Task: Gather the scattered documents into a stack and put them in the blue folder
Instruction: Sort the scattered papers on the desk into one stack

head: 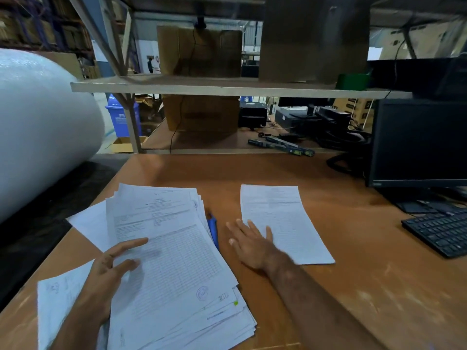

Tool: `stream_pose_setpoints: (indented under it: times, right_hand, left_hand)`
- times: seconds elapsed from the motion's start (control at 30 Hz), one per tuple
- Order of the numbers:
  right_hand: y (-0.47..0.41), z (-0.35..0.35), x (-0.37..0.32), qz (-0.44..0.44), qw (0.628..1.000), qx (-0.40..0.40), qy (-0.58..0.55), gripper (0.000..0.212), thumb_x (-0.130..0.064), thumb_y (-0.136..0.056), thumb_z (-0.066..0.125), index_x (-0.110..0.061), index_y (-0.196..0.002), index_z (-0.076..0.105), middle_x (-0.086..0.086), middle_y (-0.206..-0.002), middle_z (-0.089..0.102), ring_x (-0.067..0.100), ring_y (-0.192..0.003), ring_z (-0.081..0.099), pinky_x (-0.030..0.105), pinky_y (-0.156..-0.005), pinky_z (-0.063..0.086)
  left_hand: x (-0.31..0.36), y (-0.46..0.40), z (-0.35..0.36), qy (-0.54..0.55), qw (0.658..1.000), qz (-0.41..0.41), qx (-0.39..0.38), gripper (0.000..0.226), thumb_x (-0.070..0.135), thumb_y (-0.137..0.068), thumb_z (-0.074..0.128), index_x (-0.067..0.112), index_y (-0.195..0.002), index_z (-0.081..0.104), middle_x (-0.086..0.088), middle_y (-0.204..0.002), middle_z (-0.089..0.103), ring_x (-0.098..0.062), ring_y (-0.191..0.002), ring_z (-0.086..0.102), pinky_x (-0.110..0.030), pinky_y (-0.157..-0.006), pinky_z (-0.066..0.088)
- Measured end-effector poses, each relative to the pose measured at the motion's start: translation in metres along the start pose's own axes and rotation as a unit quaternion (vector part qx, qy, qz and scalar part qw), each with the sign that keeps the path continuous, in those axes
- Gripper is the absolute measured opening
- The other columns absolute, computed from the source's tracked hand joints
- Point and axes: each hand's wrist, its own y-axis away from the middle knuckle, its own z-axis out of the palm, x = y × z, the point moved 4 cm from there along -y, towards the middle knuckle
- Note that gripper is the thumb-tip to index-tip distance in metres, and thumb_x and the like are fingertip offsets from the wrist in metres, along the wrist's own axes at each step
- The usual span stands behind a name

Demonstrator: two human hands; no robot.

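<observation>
Both hands flat, left hand [111, 266] on stack [177, 269], right hand [249, 242] beside single sheet [283, 221] (fingers spread)

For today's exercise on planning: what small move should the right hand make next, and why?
Probably slide the single sheet left onto the pile. The right hand lies open at that sheet's left edge, the sheet lies apart from the pile, and the left hand rests on the pile.
</observation>
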Motion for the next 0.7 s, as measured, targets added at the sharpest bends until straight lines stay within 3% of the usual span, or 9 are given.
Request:
stream_pose_setpoints:
  times: [0.1, 0.3, 0.47, 0.57, 0.63, 0.7]
  right_hand:
    - [0.013, 0.016, -0.001, 0.013, 0.999, 0.035, 0.027, 0.067, -0.063, -0.102, 0.006, -0.036, -0.162, -0.002, -0.012, -0.17, -0.005, 0.016, -0.158, -0.007, 0.059, -0.122, -0.01]
    - [0.067, 0.017, -0.012, -0.058, 0.998, 0.017, -0.01, 0.09, -0.076, -0.079, -0.016, -0.041, -0.161, -0.003, -0.017, -0.17, -0.003, 0.006, -0.156, -0.004, 0.051, -0.125, -0.01]
    - [0.076, 0.0, 0.006, -0.043, 0.981, 0.022, -0.186, 0.075, -0.079, -0.09, 0.011, -0.047, -0.157, 0.021, -0.022, -0.166, 0.017, 0.003, -0.154, 0.014, 0.049, -0.125, 0.01]
    - [0.055, -0.024, 0.036, 0.022, 0.992, 0.039, -0.115, 0.07, -0.073, -0.095, 0.041, -0.044, -0.156, 0.026, -0.012, -0.167, 0.02, 0.017, -0.154, 0.021, 0.056, -0.122, 0.02]
    - [0.048, -0.038, 0.067, 0.119, 0.99, 0.04, -0.06, 0.086, -0.073, -0.082, 0.06, -0.042, -0.155, 0.028, -0.002, -0.166, 0.024, 0.028, -0.15, 0.028, 0.055, -0.117, 0.031]
    - [0.049, -0.047, 0.089, 0.184, 0.976, 0.064, -0.101, 0.088, -0.078, -0.057, 0.07, -0.047, -0.136, 0.045, -0.002, -0.145, 0.049, 0.028, -0.129, 0.05, 0.051, -0.101, 0.051]
  left_hand:
    - [0.0, -0.001, 0.0, -0.016, 1.0, 0.012, 0.008, 0.035, -0.007, -0.091, 0.063, 0.019, -0.109, 0.079, 0.005, -0.134, 0.063, -0.026, -0.127, 0.053, -0.049, -0.104, 0.047]
    - [-0.001, 0.001, 0.001, -0.006, 1.0, 0.028, -0.001, 0.039, -0.011, -0.089, 0.062, 0.02, -0.107, 0.08, 0.002, -0.134, 0.065, -0.025, -0.127, 0.054, -0.039, -0.095, 0.048]
    - [-0.002, 0.0, 0.0, -0.006, 1.0, 0.016, -0.008, 0.038, -0.008, -0.09, 0.063, 0.02, -0.11, 0.079, 0.001, -0.136, 0.063, -0.029, -0.125, 0.056, -0.035, -0.086, 0.051]
    - [-0.001, 0.002, 0.002, -0.004, 1.0, 0.023, -0.011, 0.037, -0.01, -0.09, 0.062, 0.017, -0.11, 0.078, 0.001, -0.135, 0.064, -0.028, -0.124, 0.057, -0.033, -0.083, 0.052]
    - [0.0, 0.003, 0.003, 0.003, 1.0, 0.025, -0.017, 0.037, -0.01, -0.09, 0.062, 0.016, -0.111, 0.078, 0.003, -0.136, 0.064, -0.026, -0.125, 0.057, -0.034, -0.084, 0.053]
    - [0.0, 0.004, 0.003, 0.011, 1.0, 0.018, -0.015, 0.036, -0.011, -0.091, 0.061, 0.014, -0.111, 0.078, 0.006, -0.136, 0.063, -0.024, -0.124, 0.056, -0.034, -0.084, 0.053]
